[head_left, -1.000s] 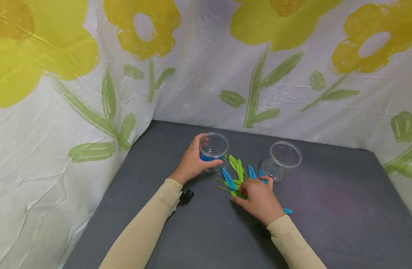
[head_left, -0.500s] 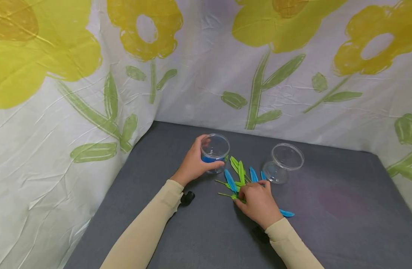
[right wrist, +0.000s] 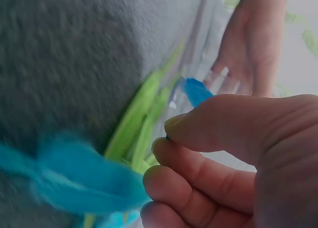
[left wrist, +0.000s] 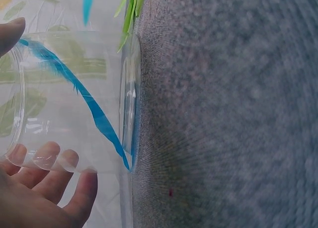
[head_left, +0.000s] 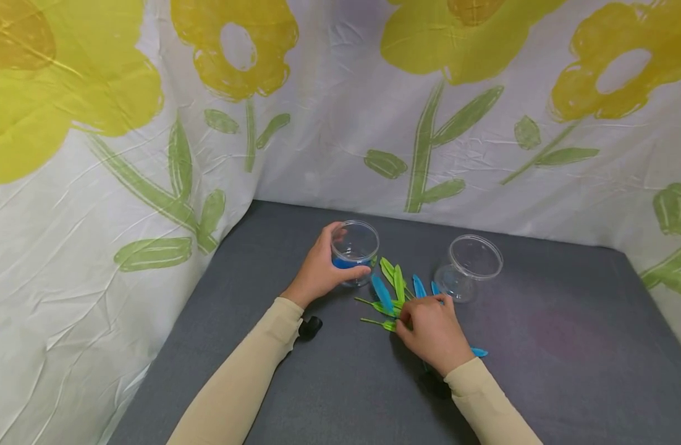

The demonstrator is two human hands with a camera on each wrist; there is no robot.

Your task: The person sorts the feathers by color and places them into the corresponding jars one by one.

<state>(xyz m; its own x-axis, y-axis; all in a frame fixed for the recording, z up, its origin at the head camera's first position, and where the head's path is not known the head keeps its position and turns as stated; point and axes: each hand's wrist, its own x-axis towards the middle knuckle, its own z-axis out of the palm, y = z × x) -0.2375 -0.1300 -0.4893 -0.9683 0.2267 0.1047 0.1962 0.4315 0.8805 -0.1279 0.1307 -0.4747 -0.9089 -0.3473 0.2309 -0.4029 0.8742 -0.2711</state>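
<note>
My left hand [head_left: 321, 266] grips a clear plastic cup [head_left: 368, 247] from its left side, thumb in front and fingers behind. Inside that cup a blue feather [left wrist: 92, 104] leans diagonally from rim to base. Thumb and index finger of my right hand [head_left: 434, 330] pinch a blue feather [head_left: 382, 293], whose tip points up toward the cup; its lower end is hidden by the fingers. Several green feathers [head_left: 398, 283] lie in a loose pile under and beside this hand. Blue feathers [head_left: 419, 287] lie among them, one large and blurred in the right wrist view.
A second clear cup [head_left: 457, 285], with a wide rim and a narrower base, stands behind the right hand. One more blue feather [head_left: 479, 352] shows past the right wrist. A flower-printed white cloth [head_left: 318, 154] hangs behind the grey table [head_left: 541, 383].
My right hand has shifted slightly right, and the pinched blue feather has risen a little off the pile. The left hand stays on its cup.
</note>
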